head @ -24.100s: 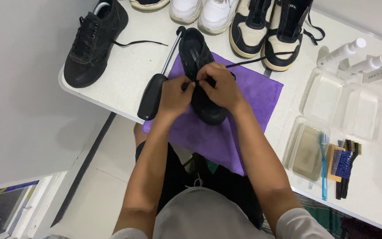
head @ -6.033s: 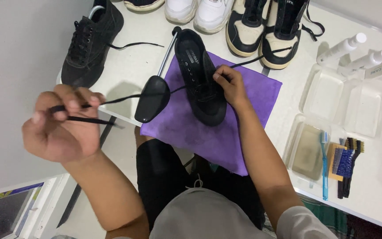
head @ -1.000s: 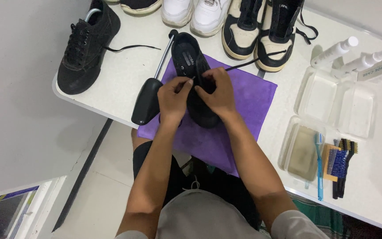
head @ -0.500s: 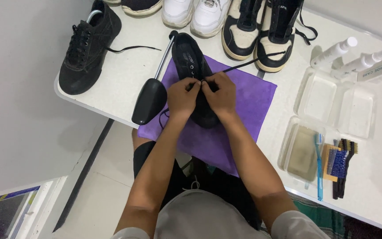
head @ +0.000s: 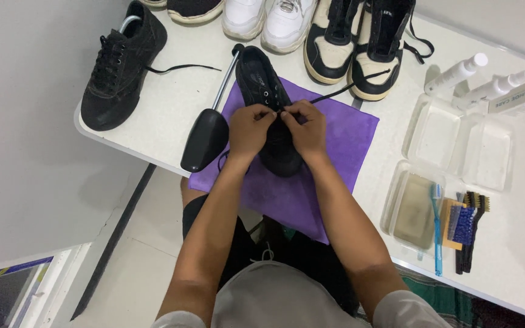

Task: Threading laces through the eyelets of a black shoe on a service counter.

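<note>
Both hands, left hand (head: 247, 129) and right hand (head: 307, 129), pinch a black lace (head: 329, 95) over the black shoe (head: 267, 91), its length running away from the table's near edge on a purple cloth (head: 341, 136).

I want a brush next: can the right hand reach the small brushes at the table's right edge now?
Probably yes: the brushes lie uncovered, nothing blocking, but the right hand is busy on the black shoe's lace.

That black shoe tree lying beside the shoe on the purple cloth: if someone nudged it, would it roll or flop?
The shoe tree looks rigid: a glossy moulded toe block on a straight metal rod, so probably no flopping. The rounded block could rock or pivot if pushed, and its shiny surface may be slippery. It overhangs the table edge, so a nudge might tip it off.
</note>
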